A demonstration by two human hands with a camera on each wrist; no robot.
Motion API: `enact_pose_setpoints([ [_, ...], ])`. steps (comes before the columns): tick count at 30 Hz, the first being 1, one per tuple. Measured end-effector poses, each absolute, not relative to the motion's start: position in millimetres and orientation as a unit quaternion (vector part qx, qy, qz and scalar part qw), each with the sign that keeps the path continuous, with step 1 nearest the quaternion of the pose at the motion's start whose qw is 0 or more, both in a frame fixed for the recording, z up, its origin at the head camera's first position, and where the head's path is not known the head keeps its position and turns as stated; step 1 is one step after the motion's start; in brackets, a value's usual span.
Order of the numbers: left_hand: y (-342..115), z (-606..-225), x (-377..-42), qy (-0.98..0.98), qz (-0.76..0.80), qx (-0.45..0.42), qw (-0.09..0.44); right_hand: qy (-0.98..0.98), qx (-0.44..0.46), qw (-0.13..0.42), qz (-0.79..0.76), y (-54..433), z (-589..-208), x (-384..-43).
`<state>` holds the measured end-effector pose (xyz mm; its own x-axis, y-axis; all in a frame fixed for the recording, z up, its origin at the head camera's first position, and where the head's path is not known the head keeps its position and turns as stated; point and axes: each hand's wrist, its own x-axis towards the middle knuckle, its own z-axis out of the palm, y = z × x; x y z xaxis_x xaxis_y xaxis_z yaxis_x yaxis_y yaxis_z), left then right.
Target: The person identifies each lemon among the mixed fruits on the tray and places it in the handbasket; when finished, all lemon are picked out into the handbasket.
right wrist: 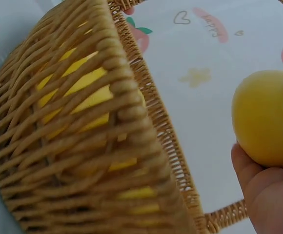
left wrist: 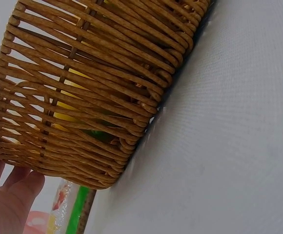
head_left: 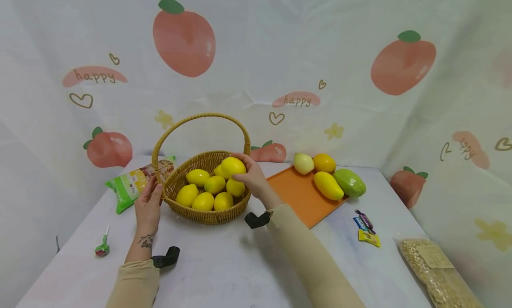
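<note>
My right hand (head_left: 254, 177) grips a yellow lemon (head_left: 233, 168) between thumb and fingers, over the right side of a wicker basket (head_left: 210, 217). In the right wrist view the held lemon (right wrist: 266, 119) appears level with the basket's rim, apart from the weave. Several more lemons (head_left: 203, 202) lie inside the basket, partly covering one another. At the basket's left end, my left hand (head_left: 148, 206) holds the rim by the foot of the tall arched handle (head_left: 200, 116). The left wrist view has its fingertips (left wrist: 31, 180) against the woven side.
Behind the left hand lies a green snack bag (head_left: 130, 183), with a lollipop (head_left: 102, 246) nearer. An orange tray (head_left: 294, 194) at right bears a yellow mango (head_left: 329, 186) and other fruit. Wrapped candies (head_left: 366, 226) and a bag of grains (head_left: 434, 270) lie farther right.
</note>
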<state>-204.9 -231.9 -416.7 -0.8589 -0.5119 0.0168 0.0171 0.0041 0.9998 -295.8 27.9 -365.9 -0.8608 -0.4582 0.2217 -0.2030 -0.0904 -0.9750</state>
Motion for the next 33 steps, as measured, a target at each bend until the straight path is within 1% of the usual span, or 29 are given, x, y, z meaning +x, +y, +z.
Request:
enact_pose_setpoints([
  [4, -232.1, -417.9, -205.0, -0.686, -0.679, 0.176, 0.194, 0.644, -0.268, 0.096, -0.71, 25.8, -365.3, -295.9],
  [6, -231.6, -418.2, -205.6, -0.686, -0.678, 0.178, 0.193, 0.633, -0.268, 0.085, -0.721, 28.1, -365.0, -294.1],
  [11, -230.3, -416.4, -206.4, -0.687, -0.678, 0.178, 0.192, 0.607, -0.248, 0.055, -0.753, 42.9, -367.8, -288.7],
  [21, -231.2, -415.3, -206.9, -0.679, -0.685, 0.186, 0.188, 0.589, -0.195, 0.007, -0.784, 77.7, -389.2, -274.9],
  [27, -230.7, -416.2, -206.7, -0.674, -0.69, 0.188, 0.188, 0.58, -0.178, -0.005, -0.795, 90.9, -396.8, -269.2],
  [33, -230.0, -416.9, -207.5, -0.672, -0.691, 0.18, 0.195, 0.572, -0.159, -0.004, -0.805, 99.4, -398.9, -269.4],
])
